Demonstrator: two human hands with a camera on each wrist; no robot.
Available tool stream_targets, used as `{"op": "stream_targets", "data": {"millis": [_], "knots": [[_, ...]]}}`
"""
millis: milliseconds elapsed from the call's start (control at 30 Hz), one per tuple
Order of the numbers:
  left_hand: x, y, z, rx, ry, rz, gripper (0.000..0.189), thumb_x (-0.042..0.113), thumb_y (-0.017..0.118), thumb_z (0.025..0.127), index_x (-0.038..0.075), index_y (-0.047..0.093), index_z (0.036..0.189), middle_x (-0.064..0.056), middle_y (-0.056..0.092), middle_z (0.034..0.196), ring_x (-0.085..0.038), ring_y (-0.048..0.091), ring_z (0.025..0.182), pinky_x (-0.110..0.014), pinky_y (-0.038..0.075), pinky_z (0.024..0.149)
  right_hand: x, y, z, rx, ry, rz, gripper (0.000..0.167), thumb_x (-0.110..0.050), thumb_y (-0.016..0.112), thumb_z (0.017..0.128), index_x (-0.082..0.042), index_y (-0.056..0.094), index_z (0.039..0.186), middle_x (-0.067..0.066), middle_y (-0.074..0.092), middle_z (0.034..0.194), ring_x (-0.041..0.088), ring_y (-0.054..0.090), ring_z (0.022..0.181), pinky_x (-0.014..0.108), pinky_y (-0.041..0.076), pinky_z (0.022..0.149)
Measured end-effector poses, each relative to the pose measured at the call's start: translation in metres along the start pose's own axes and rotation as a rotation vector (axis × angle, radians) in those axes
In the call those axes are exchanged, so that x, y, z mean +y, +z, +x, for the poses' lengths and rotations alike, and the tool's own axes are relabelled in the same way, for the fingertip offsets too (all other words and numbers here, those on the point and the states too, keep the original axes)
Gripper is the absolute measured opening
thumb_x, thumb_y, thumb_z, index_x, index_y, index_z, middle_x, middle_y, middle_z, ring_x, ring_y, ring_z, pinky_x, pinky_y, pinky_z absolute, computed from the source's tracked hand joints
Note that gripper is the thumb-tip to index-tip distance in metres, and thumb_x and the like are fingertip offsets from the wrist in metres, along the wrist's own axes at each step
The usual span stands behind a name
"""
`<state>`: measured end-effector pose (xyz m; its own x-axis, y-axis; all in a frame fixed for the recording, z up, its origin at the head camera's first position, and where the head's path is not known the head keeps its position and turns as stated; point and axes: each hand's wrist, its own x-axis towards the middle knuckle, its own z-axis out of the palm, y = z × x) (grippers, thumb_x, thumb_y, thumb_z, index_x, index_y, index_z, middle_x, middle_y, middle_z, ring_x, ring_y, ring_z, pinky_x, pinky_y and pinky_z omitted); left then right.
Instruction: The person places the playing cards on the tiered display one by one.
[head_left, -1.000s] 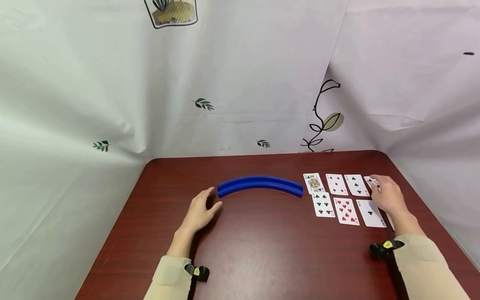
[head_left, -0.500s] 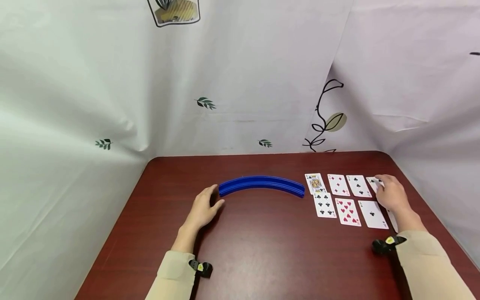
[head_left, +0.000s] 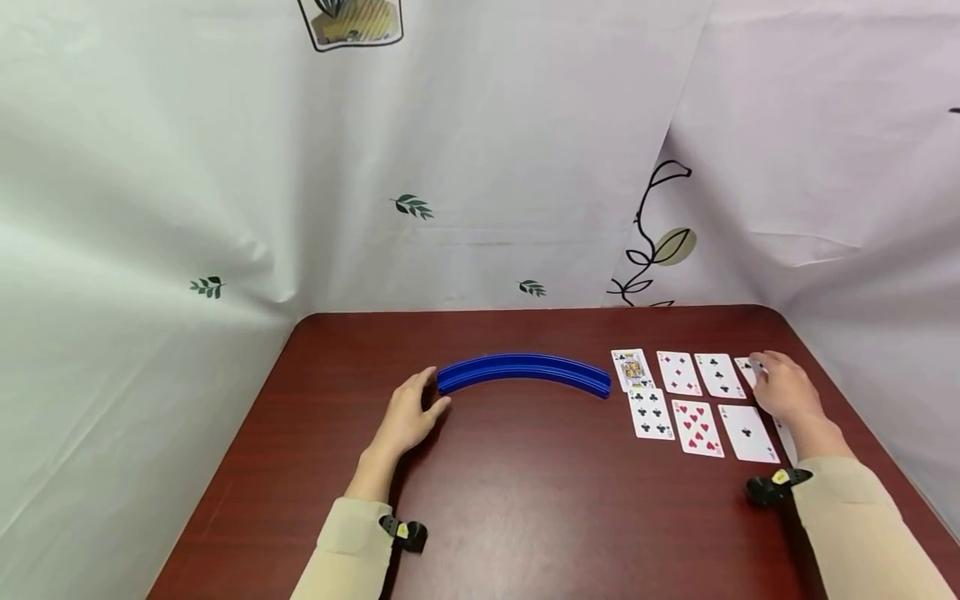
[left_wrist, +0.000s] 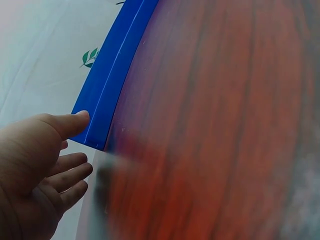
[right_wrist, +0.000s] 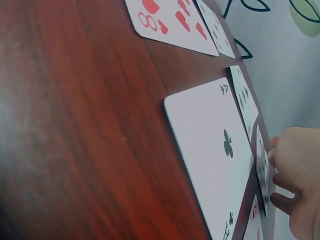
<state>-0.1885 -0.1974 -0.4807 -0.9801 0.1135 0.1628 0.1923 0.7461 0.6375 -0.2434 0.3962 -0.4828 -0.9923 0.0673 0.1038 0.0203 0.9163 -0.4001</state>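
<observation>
My left hand (head_left: 405, 417) lies at the left end of a blue curved playing card holder (head_left: 525, 365), fingers relaxed and thumb held apart. The left wrist view shows its thumb (left_wrist: 77, 122) overlapping the end of the holder. My right hand (head_left: 787, 392) is over the playing card at the right end of the back row, fingertips right at it and partly hiding it. In the right wrist view that black-suited card (right_wrist: 262, 167) lies flat beside the fingers. Close by are an ace of clubs (head_left: 750, 446) and a red card (right_wrist: 254, 222), partly hidden.
Two rows of face-up playing cards lie on the right of the brown table (head_left: 525, 500), including a king (head_left: 630, 362), a diamond card (head_left: 678, 379) and a heart card (head_left: 697, 442). A white printed curtain (head_left: 480, 150) hangs behind and at both sides.
My right hand has shifted slightly right, uncovering a little more of the card under its fingertips. The left hand has stayed beside the holder's end, and the head view has turned slightly.
</observation>
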Motion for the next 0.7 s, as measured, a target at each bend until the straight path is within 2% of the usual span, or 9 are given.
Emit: {"op": "stream_targets", "data": {"millis": [367, 600, 700], "knots": [[0.002, -0.003, 0.004, -0.018, -0.019, -0.014, 0.064, 0.021, 0.071, 0.097, -0.002, 0.044, 0.15, -0.021, 0.057, 0.14, -0.038, 0.048, 0.135, -0.054, 0.038, 0.112, -0.001, -0.013, 0.008, -0.065, -0.024, -0.067, 0.036, -0.003, 0.052, 0.094, 0.017, 0.052, 0.123, 0.042, 0.042, 0.13, 0.064, 0.037, 0.12, 0.076, 0.035, 0.096], [0.002, -0.003, 0.005, -0.021, -0.022, -0.018, 0.064, 0.022, 0.071, 0.098, -0.003, 0.043, 0.15, -0.022, 0.057, 0.139, -0.038, 0.05, 0.134, -0.053, 0.039, 0.111, 0.002, -0.017, 0.017, -0.158, -0.011, -0.063, 0.054, -0.002, 0.051, 0.094, 0.012, 0.035, 0.144, 0.044, 0.03, 0.142, 0.066, 0.027, 0.127, 0.078, 0.027, 0.1], [0.003, -0.003, 0.005, -0.02, -0.028, -0.022, 0.064, 0.022, 0.07, 0.098, -0.003, 0.043, 0.15, -0.022, 0.057, 0.139, -0.038, 0.049, 0.134, -0.053, 0.039, 0.111, 0.003, -0.019, 0.02, -0.191, -0.036, -0.073, 0.056, -0.002, 0.048, 0.094, 0.013, 0.032, 0.145, 0.044, 0.029, 0.143, 0.067, 0.024, 0.127, 0.078, 0.025, 0.101]]}}
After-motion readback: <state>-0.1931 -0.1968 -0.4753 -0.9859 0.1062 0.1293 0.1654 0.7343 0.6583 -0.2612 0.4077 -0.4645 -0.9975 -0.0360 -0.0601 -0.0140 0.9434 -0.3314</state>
